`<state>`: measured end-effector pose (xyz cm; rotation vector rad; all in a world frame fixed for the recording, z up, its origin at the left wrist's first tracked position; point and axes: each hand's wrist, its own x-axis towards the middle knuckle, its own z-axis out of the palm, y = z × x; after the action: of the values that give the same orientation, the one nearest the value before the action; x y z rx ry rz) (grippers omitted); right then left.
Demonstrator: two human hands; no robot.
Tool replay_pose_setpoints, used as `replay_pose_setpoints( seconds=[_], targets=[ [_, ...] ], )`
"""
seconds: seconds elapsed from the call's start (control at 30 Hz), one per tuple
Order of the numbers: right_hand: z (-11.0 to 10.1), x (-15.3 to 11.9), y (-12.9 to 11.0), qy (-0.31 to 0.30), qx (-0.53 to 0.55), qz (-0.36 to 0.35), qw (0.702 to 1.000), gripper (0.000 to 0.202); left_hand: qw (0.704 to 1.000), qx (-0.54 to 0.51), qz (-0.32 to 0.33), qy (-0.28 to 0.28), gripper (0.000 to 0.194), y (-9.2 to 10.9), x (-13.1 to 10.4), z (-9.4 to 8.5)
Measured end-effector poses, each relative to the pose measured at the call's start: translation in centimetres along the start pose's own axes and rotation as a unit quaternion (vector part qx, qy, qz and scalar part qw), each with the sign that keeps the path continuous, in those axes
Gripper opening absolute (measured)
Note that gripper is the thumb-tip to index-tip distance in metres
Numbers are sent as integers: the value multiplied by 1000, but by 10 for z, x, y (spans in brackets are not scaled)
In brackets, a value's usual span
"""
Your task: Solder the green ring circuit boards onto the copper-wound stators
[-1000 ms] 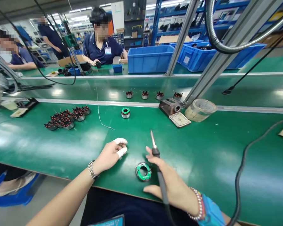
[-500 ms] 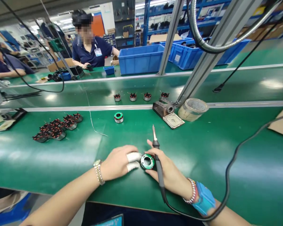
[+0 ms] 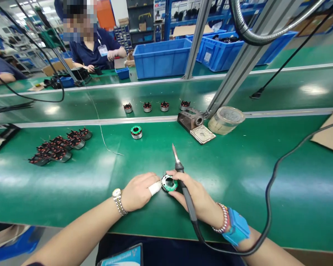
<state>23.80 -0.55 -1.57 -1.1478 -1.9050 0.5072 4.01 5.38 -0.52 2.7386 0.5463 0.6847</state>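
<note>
A ring-shaped motor part with a green board [image 3: 170, 183] is between my two hands near the front of the green table. My left hand [image 3: 141, 191], with white finger covers, has its fingertips closed against the part's left side. My right hand [image 3: 197, 195] grips the part between thumb and fingers and also carries a soldering iron [image 3: 187, 199], its tip pointing up and away. Another part with a green board [image 3: 136, 132] stands further back. At the left lies a pile of motor parts without boards [image 3: 55, 147].
Several motor parts [image 3: 147, 107] stand in a row on the back ledge. An iron stand [image 3: 191, 119] and a round tub [image 3: 226, 120] are by the metal post. The iron's cable [image 3: 269, 195] crosses the right side. Across the table is a person [image 3: 91, 48].
The view has shifted, and both hands with the part appear slightly higher and further left. My left fingers have bent in closer at the part. The person opposite has raised a hand.
</note>
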Motion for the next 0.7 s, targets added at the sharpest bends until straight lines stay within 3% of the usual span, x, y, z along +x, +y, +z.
replay_pose_setpoints(
  seconds=[0.17,0.33,0.43,0.53,0.7],
  targets=[
    [0,0,1,4,3,1,1000,32,997,31,-62,40,25,5,-5,6],
    [3,-2,-1,14,-6,-4,1000,32,992,77,-97,34,24,12,-3,13],
    [6,-3,-3,27,-16,0,1000,32,979,77,-185,21,19,20,1,18],
    [9,-4,-4,38,-24,0,999,31,966,35,-253,44,16,32,0,22],
    [7,-3,-1,20,-12,-4,1000,29,963,-68,-252,64,46,57,-13,34]
  ],
)
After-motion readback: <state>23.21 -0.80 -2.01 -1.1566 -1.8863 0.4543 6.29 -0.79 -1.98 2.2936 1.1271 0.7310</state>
